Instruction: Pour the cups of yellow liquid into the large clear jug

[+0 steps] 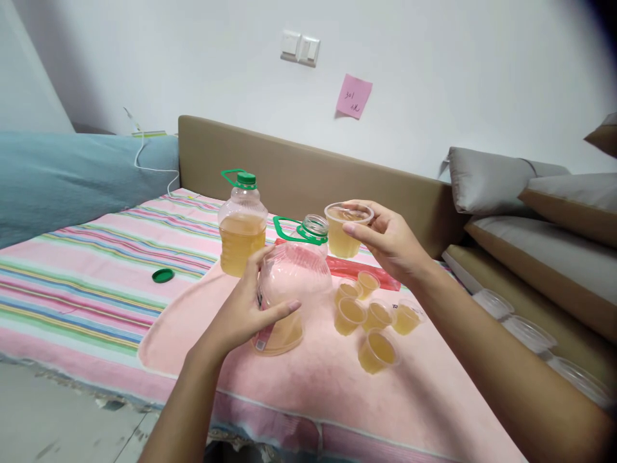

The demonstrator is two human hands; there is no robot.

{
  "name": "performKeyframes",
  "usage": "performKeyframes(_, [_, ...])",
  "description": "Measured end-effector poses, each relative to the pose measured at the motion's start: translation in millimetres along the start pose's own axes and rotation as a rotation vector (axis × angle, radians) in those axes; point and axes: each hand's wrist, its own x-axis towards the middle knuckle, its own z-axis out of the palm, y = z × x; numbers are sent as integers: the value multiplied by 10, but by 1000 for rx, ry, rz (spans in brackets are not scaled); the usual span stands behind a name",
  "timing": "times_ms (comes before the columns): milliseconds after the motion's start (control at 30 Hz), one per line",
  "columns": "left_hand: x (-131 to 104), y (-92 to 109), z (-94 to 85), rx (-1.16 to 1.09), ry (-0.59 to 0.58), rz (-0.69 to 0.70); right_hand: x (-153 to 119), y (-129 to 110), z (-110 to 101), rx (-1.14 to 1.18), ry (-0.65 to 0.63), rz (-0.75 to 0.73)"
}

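My right hand (385, 235) grips a clear plastic cup (343, 239) of yellowish liquid, raised beside the mouth of an uncapped clear jug (299, 276). Around that jug's side my left hand (258, 302) is wrapped, thumb across the front. The jug has a green ring handle and a little yellowish liquid at its bottom; it leans slightly. Behind it to the left stands a second jug (242, 235), green-capped and more than half full of similar liquid. Several small cups (378, 350) of yellowish liquid stand on the pink mat (193, 334), below my right hand.
A green cap (162, 276) lies on the striped cloth (96, 276) at left. Red plastic (366, 271) lies behind the cups. Clear lidded containers (530, 334) line the right side beside stacked cushions (540, 238). A brown headboard (289, 164) runs along the wall.
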Motion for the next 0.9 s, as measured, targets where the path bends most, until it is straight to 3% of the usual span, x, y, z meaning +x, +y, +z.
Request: performKeyframes(900, [-25, 15, -1, -25, -1, -15, 76, -294, -27, -120, -84, -32])
